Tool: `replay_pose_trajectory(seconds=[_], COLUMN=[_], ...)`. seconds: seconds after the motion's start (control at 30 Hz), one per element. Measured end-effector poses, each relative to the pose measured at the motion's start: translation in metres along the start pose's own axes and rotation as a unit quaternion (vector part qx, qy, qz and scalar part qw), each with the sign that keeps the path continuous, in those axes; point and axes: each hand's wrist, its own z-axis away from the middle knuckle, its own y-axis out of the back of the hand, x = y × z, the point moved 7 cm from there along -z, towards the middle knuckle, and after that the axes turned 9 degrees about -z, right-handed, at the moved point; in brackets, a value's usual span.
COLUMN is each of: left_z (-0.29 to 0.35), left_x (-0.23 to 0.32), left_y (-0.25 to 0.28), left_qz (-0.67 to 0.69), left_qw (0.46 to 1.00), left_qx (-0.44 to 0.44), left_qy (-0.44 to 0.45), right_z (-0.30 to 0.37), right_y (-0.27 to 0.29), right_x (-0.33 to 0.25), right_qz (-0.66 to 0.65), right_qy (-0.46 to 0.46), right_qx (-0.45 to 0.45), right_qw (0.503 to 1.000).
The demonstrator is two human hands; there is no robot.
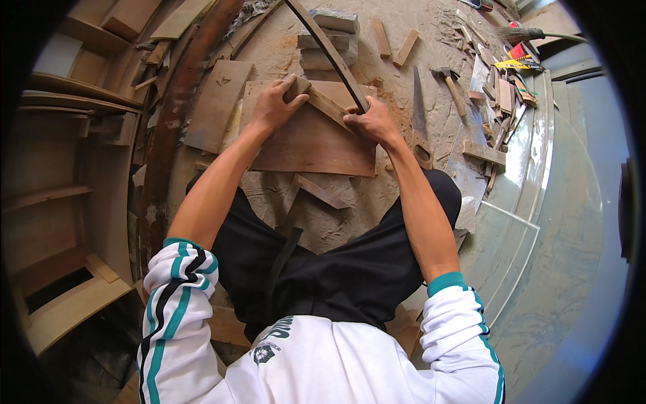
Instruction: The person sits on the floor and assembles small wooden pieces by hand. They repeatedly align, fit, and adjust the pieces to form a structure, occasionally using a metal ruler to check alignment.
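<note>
We observe the left grip (272,108) pinching one end of a wooden strip (328,110); the right grip (374,122) pinches a long dark-edged bar (328,52) above a brown board (316,151).

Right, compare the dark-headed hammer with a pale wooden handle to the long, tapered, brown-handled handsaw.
The handsaw is longer than the hammer. The handsaw has a flat, tapering blade; the hammer has a compact head across its handle. The handsaw's handle has an opening; the hammer's is a stick. Both lie on the floor, handles toward the picture's lower edge.
</note>
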Motion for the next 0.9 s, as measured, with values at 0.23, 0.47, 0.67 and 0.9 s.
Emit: replay_pose_trajectory(seconds=[0.23, 0.47, 0.67, 0.9], left_z=[-0.001, -0.007, -0.005, 0.020], left_x=[0.001, -0.027, -0.044, -0.005], left_y=[-0.003, -0.012, -0.003, 0.014], left_qz=[0.003, 0.152, 0.190, 0.034], left_qw=[0.998, 0.983, 0.966, 0.997], left_qx=[-0.053, -0.099, -0.118, -0.065], left_qy=[0.018, 0.023, 0.133, 0.022], right_z=[0.000, -0.004, -0.005, -0.003], right_y=[0.000, -0.002, -0.007, -0.001], right_x=[0.002, -0.001, -0.002, 0.001], right_qz=[-0.017, 0.014, -0.023, -0.027], right_qy=[-0.018, 0.025, 0.028, 0.023], right_qx=[0.000, 0.007, -0.009, -0.009], right_qw=[1.000, 1.000, 0.999, 0.999])
